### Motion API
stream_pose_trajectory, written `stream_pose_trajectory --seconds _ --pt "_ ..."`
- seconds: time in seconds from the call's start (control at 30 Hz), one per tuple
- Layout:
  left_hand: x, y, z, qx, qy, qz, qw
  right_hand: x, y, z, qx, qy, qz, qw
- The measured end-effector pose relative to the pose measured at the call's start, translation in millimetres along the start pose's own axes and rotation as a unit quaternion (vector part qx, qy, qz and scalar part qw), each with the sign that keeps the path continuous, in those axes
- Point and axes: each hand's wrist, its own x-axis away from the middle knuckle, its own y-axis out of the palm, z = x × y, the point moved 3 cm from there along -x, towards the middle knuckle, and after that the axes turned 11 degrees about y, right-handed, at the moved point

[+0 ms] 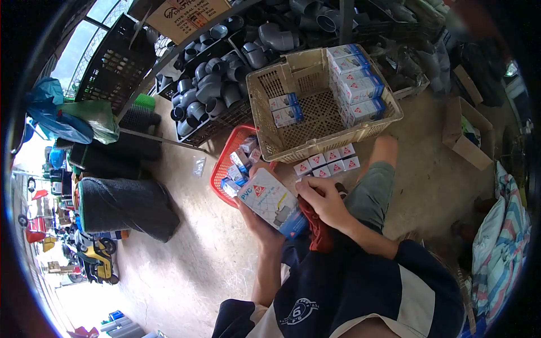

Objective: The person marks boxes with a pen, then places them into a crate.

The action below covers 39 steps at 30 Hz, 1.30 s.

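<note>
While the left hand point(260, 225) has its grip clenched around a PVC box point(269, 201), the right hand point(321, 200) pinches its end, above a red basket point(224, 163).

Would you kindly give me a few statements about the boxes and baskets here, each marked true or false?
1. Both hands hold one PVC box; the left hand is under it, the right hand at its edge. True.
2. The beige basket is completely empty. False: small boxes are stacked inside it.
3. A red basket lies beside the beige one. True.
4. The small boxes on the floor are stacked in a tall tower. False: they lie in low rows.
5. Grey pipe fittings fill black crates. True.
</note>
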Motion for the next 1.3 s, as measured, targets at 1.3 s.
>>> stream_pose_trajectory --seconds 1.3 --pt "1 6 -8 -0.139 0.117 -0.106 0.978 4 -10 -3 0.005 0.011 0.068 0.998"
